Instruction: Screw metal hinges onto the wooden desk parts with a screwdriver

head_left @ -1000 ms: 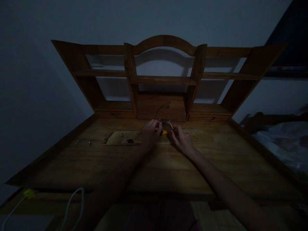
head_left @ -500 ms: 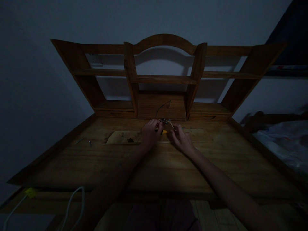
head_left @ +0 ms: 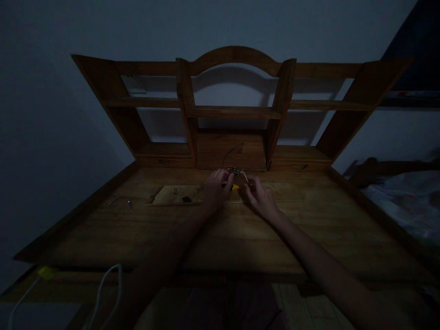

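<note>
My left hand (head_left: 216,185) is closed, thumb against fingers, around a small dark metallic piece (head_left: 235,171) with shiny bits on it; the dim light hides its exact kind. A thin dark wire (head_left: 231,151) curves up behind it. From the piece's right end a pale, thin, bent strip (head_left: 244,177) runs down to my right hand (head_left: 260,196), whose fingertips pinch its lower end. Between the hands, something yellow (head_left: 235,187) shows low down, partly covered by my left hand. Below both hands a worn, light wooden board (head_left: 172,195) lies on the desk.
On the wooden desk (head_left: 240,243), a thin metal rod (head_left: 113,200) and a small metal piece (head_left: 129,204) lie at left. A shelf unit (head_left: 233,112) rises at the back. A white cable (head_left: 118,279) and a yellow object (head_left: 47,273) are at the lower left.
The view has shifted very slightly. Both hands keep nearly the same place and grip, and the pale strip shows a little more clearly between them.
</note>
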A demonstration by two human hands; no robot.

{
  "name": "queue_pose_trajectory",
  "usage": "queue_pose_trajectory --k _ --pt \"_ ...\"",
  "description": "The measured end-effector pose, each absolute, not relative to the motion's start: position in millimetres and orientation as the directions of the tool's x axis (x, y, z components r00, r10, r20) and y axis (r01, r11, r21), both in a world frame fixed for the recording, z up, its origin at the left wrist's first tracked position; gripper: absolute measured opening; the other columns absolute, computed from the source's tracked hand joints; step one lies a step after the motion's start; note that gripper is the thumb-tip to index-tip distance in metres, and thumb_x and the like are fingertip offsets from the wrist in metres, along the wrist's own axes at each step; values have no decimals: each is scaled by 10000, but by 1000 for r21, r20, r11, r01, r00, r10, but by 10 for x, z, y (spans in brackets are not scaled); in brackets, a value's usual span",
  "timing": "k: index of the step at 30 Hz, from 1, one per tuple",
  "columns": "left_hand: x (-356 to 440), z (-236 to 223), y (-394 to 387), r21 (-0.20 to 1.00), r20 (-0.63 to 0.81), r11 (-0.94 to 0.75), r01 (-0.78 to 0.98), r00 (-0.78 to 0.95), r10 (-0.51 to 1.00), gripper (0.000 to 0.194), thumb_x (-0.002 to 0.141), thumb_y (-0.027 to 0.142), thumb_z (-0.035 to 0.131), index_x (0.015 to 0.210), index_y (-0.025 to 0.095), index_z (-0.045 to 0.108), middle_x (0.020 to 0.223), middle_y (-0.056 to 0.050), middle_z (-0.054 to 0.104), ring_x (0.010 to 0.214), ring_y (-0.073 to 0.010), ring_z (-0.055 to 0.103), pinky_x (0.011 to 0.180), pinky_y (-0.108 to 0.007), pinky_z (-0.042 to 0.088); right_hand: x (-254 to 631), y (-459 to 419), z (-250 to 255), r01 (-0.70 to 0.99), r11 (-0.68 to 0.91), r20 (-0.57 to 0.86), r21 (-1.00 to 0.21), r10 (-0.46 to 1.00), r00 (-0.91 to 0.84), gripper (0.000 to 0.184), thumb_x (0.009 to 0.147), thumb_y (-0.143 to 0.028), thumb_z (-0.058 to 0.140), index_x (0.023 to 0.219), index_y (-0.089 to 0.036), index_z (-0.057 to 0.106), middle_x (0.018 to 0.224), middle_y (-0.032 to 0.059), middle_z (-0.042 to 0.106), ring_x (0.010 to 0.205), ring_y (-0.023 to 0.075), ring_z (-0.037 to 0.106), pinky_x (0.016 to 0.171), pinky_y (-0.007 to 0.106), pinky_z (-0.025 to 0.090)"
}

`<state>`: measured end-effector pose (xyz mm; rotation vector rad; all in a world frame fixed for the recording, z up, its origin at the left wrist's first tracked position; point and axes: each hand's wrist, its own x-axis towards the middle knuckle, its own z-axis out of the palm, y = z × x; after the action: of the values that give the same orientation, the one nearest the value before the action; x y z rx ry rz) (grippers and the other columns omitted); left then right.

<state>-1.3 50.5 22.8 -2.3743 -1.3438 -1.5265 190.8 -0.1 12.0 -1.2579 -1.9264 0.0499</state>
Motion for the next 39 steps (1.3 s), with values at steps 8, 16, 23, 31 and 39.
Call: queue_pose_trajectory --k 8,16,23,31,39 --pt "-25 216 525 372 759 -642 671 179 626 233 1047 301 464 905 207 622 898 -60 685 887 -197 640 815 -315 466 1897 -7 130 749 495 597 -440 784 -168 308 1051 -369 436 1322 -229 485 1117 95 765 907 262 766 749 344 570" --pt "-8 221 515 435 753 -628 645 121 647 180 1008 344 551 914 199 600 860 -38 648 767 -163 605 714 -282 452 1899 -8 129 730 514 616 -450 771 -163 310 1047 -363 452 1322 -223 485 1068 82 769 880 253 767 739 334 575" --pt "-13 215 525 381 756 -635 673 169 632 260 1054 308 453 871 201 605 851 -46 653 820 -177 608 766 -301 447 1906 10 102 738 517 627 -433 761 -166 304 1048 -369 446 1312 -225 490 1084 97 767 881 257 764 733 341 575" --pt "1 209 529 428 753 -618 659 118 648 209 1031 358 521 921 206 612 859 -33 658 761 -158 609 704 -280 442 1905 -7 127 737 504 608 -451 778 -161 316 1050 -385 435 1311 -215 491 1093 109 765 899 254 765 751 340 577" --pt "-6 197 537 389 736 -611 689 166 656 243 1052 342 471 905 212 613 881 -43 689 834 -180 639 755 -297 450 1899 -7 111 753 495 617 -433 772 -153 307 1046 -373 450 1307 -219 499 1076 95 773 894 250 764 739 324 570"
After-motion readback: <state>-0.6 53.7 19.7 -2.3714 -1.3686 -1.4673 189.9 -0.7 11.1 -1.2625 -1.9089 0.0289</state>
